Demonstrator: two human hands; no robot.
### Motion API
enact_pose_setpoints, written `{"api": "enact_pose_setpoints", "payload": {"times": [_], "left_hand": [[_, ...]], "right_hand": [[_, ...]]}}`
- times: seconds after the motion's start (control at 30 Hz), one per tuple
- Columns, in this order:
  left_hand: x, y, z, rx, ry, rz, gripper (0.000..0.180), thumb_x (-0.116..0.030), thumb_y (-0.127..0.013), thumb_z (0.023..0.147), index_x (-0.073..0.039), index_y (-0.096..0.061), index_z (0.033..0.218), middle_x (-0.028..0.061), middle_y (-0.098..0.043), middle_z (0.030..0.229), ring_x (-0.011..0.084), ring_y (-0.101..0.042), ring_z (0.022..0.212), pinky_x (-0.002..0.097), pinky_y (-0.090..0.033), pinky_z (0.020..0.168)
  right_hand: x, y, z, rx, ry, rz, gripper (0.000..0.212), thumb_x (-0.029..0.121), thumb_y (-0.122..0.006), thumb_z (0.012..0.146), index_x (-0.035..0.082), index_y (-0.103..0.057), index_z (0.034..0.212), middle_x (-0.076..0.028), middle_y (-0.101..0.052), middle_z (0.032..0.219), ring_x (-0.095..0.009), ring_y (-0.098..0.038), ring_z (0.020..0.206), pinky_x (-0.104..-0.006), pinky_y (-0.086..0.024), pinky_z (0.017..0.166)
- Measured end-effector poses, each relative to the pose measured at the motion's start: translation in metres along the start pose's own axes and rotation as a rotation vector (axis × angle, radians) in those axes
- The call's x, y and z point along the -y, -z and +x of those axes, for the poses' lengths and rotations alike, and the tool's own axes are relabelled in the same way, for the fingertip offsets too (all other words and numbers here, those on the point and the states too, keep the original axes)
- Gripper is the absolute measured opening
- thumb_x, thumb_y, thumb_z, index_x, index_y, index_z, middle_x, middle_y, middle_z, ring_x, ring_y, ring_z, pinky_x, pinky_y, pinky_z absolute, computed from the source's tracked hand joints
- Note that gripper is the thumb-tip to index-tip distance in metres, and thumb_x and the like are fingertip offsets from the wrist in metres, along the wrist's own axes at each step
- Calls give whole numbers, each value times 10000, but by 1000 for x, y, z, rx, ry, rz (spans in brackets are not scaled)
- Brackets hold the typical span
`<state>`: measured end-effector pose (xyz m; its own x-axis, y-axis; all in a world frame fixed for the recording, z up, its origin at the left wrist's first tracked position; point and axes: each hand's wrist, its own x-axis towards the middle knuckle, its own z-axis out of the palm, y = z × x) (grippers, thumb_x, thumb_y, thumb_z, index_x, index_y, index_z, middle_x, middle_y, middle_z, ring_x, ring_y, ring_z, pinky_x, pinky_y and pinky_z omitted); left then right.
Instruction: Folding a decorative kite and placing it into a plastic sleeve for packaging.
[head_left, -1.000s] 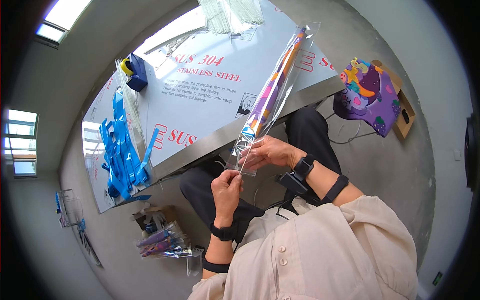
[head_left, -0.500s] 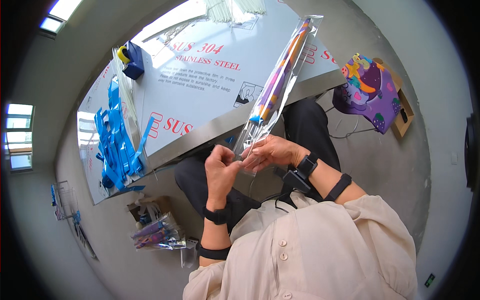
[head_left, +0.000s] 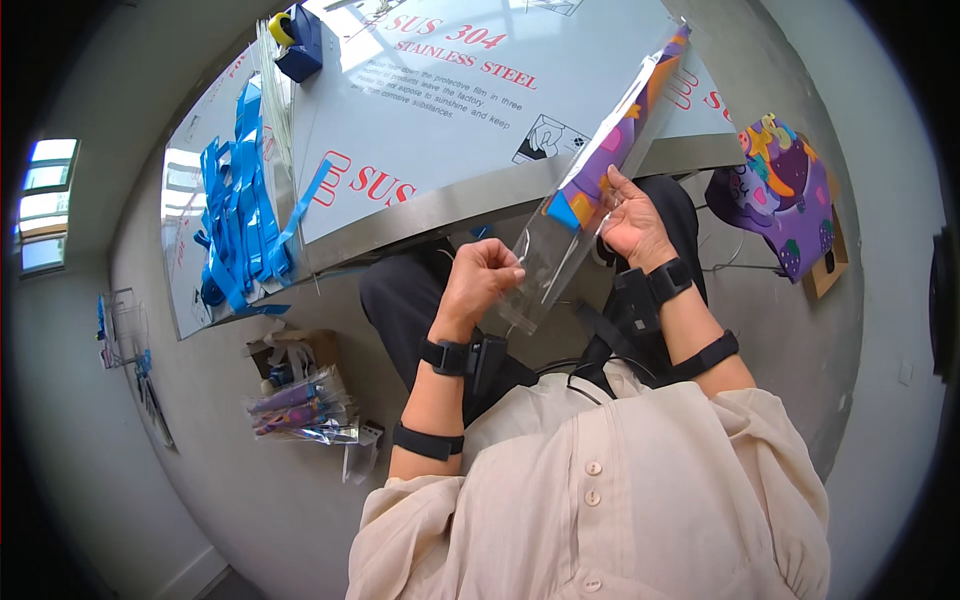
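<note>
A long clear plastic sleeve [head_left: 550,255] slants up from my lap across the table's near edge. Inside it lies a narrow folded purple printed sheet [head_left: 605,165] with orange and pink patches and a blue end. My left hand [head_left: 478,280] pinches the sleeve's lower left edge between thumb and fingertips. On the other side, my right hand [head_left: 637,225] holds the sleeve's edge beside the blue end, thumb pointing up and fingers partly hidden by the film. The lower part of the sleeve, below the blue end, contains nothing visible.
A film-covered steel table [head_left: 440,150] carries blue strips [head_left: 245,200], thin white rods [head_left: 277,110] and a blue tape dispenser [head_left: 298,45]. A purple printed sheet [head_left: 775,200] lies over a cardboard box [head_left: 825,265] at right. Bagged purple items [head_left: 300,405] sit low at left.
My hands have moved apart, the right one going up along the sleeve. The sleeve has shifted right and now looks wider, turned more face-on. The view has shifted too.
</note>
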<state>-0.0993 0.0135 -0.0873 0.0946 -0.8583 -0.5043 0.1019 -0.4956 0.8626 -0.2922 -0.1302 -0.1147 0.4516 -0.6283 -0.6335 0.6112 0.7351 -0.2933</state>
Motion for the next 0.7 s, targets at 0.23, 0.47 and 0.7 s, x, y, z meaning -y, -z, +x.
{"api": "enact_pose_setpoints", "payload": {"times": [0.23, 0.47, 0.7], "left_hand": [[7, -11, -23, -53, -3, 3, 58, 7, -661, 767, -21, -643, 815, -34, -558, 653, 30, -464, 553, 191, -359, 495], [11, 0, 16, -209, -65, -219, 133, -98, -607, 884, 17, -636, 822, 44, -615, 670, 82, -541, 540, 215, -431, 487], [4, 11, 64, -353, 50, -268, 187, -130, -585, 914, 52, -629, 911, 112, -660, 762, 178, -672, 679, 251, -519, 531]], "right_hand": [[-4, -41, -1, 47, 431, -478, 230, -91, -651, 769, -34, -603, 986, -85, -671, 880, -139, -653, 733, -251, -538, 675], [7, -132, 93, 328, 425, -839, 205, -53, -639, 788, -32, -622, 992, -72, -667, 888, -142, -640, 765, -258, -524, 690], [10, -144, 152, 69, 781, -1368, 586, 222, -744, 796, -42, -516, 1267, -229, -638, 1005, -274, -627, 868, -399, -541, 825]]}}
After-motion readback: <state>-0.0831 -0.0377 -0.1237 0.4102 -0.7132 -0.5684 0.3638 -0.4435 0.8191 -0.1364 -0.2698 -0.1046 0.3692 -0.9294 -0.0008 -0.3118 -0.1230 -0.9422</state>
